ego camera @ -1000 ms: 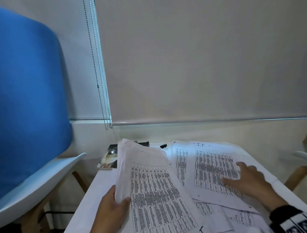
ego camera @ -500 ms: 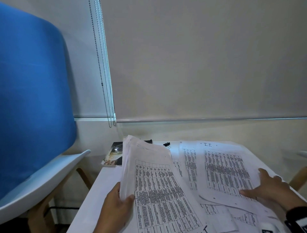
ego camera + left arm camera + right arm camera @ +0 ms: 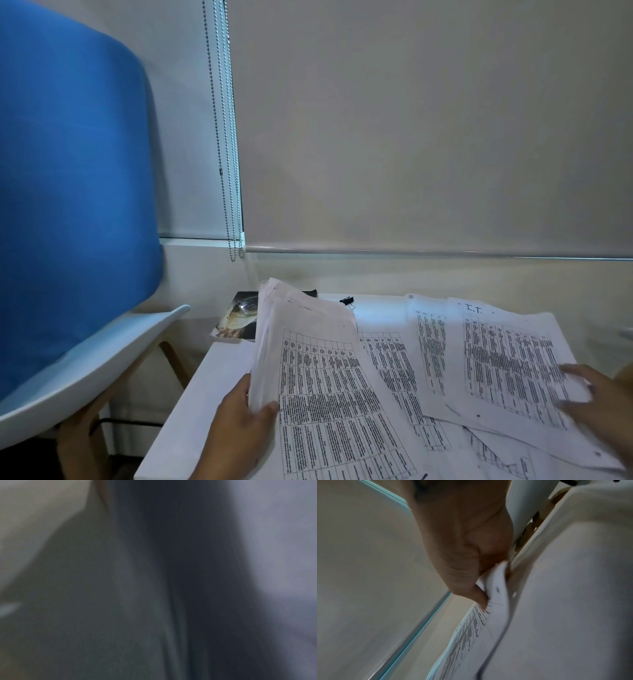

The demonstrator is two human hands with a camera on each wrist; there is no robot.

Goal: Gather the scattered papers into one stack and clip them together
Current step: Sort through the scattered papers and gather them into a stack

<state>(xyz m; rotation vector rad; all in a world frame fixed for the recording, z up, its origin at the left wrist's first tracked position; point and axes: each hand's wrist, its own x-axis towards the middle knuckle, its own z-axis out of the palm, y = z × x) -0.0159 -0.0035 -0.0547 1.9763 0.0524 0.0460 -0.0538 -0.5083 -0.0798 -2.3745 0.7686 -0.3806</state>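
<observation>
My left hand grips the gathered stack. My right hand, nearer, pinches the loose sheet lying rightward, long axis running away from me.

Left hand holds papers (bent).

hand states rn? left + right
Left hand: grips the gathered paper stack by its left edge.
Right hand: pinches the edge of the I.T. sheet.
</observation>
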